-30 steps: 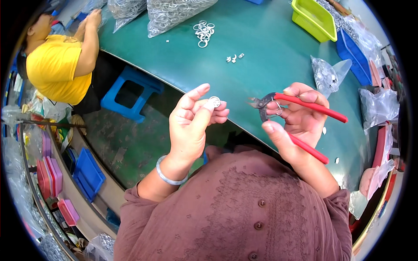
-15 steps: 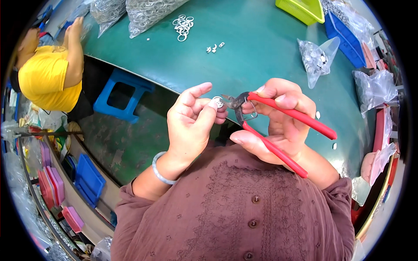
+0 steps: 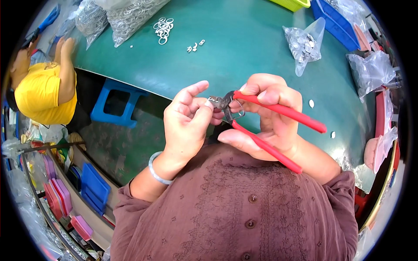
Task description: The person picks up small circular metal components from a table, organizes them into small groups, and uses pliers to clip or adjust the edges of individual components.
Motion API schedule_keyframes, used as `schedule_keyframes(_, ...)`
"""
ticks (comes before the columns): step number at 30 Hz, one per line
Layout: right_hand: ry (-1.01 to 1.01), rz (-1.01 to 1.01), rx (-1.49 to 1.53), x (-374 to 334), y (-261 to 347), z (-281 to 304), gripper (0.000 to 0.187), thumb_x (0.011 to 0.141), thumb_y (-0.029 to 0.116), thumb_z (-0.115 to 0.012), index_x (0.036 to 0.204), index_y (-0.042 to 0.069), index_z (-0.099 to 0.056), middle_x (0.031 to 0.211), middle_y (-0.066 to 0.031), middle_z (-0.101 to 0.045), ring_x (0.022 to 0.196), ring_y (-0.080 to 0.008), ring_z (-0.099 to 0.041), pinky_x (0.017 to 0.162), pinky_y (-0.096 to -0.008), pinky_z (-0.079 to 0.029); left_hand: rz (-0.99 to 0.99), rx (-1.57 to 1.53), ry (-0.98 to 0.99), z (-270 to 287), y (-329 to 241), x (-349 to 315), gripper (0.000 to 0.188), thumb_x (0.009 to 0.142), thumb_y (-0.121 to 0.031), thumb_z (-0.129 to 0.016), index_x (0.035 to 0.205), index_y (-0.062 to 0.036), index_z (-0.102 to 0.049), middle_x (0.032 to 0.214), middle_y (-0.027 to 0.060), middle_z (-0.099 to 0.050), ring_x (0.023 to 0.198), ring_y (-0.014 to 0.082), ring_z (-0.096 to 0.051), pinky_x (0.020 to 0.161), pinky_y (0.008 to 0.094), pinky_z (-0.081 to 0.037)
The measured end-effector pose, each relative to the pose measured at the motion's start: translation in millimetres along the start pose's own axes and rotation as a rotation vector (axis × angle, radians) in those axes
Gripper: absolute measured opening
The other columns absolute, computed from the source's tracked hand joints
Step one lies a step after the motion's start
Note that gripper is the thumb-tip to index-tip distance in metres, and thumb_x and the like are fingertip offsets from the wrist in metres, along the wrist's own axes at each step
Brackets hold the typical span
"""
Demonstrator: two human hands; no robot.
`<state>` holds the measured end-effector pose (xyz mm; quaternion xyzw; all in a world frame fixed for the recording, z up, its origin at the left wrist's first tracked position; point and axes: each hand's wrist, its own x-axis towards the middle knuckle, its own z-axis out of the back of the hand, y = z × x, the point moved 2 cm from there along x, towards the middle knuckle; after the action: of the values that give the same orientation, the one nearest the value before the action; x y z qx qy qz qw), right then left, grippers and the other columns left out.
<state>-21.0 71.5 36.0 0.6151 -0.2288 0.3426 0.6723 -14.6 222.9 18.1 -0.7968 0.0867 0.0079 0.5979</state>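
Note:
Between the thumb and fingers of my left hand (image 3: 185,126) I pinch a small silvery ring-like metal piece (image 3: 211,100), mostly covered now by the plier jaws. My right hand (image 3: 278,135) is wrapped round a pair of red-handled cutting pliers (image 3: 300,116), the handles spread apart and a wire spring between them. The dark jaws lie over the metal piece next to my left thumb; I cannot tell if they bite on it. Both hands are above the near edge of the green table (image 3: 226,56).
White rings (image 3: 163,29) and a few small metal bits (image 3: 195,46) lie on the table. Bags of rings (image 3: 130,19) stand at the far left, a bag of metal discs (image 3: 305,45) and a blue tray (image 3: 335,24) at right. A person in yellow (image 3: 45,93) and a blue stool (image 3: 115,104) are left.
The plier jaws have moved left onto the metal piece, covering much of it. The table's things appear shifted left and slightly upward in the picture. Both hands keep their holds.

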Motion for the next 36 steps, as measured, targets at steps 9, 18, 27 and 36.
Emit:
schedule_keyframes(9, -0.005, 0.017, -0.138, 0.1, 5.0, 7.8, 0.071, 0.056, 0.006, -0.081, 0.109, 0.006, -0.033, 0.100, -0.0153, -0.043, 0.082, -0.0179, -0.057, 0.067, -0.0293, -0.055, -0.003, 0.035, -0.004, -9.3, 0.1, 1.8, 0.036, 0.083, -0.001, -0.051, 0.115, 0.0109, -0.039, 0.081, 0.0123, -0.062, 0.067, 0.0140, -0.060, 0.060, 0.0227, -0.050)
schedule_keyframes(18, -0.025, 0.047, -0.172, -2.5, 3.7, 12.8, 0.069, 0.056, 0.005, -0.081, 0.108, 0.005, -0.034, 0.100, -0.0144, -0.042, 0.081, -0.0170, -0.056, 0.066, -0.0276, -0.054, 0.010, 0.056, -0.004, -13.8, 2.3, 2.5, 0.036, 0.083, 0.000, -0.049, 0.116, 0.0108, -0.039, 0.081, 0.0127, -0.062, 0.067, 0.0139, -0.060, 0.060, 0.0228, -0.050)
schedule_keyframes(27, -0.044, -0.019, -0.157, -5.6, 2.4, 19.2, 0.070, 0.057, 0.003, -0.080, 0.109, 0.006, -0.033, 0.101, -0.0135, -0.041, 0.082, -0.0168, -0.056, 0.069, -0.0275, -0.054, 0.003, 0.080, -0.008, -17.4, 3.1, 2.7, 0.035, 0.083, 0.001, -0.048, 0.116, 0.0099, -0.039, 0.082, 0.0124, -0.061, 0.068, 0.0140, -0.060, 0.061, 0.0232, -0.050)
schedule_keyframes(36, -0.053, -0.064, -0.152, -6.1, 4.5, 23.0, 0.068, 0.059, 0.006, -0.080, 0.107, 0.007, -0.032, 0.099, -0.0119, -0.041, 0.081, -0.0162, -0.057, 0.069, -0.0279, -0.054, 0.007, 0.054, 0.009, -20.6, 5.2, 3.8, 0.034, 0.083, 0.000, -0.048, 0.115, 0.0098, -0.040, 0.081, 0.0118, -0.061, 0.067, 0.0131, -0.060, 0.060, 0.0228, -0.050)
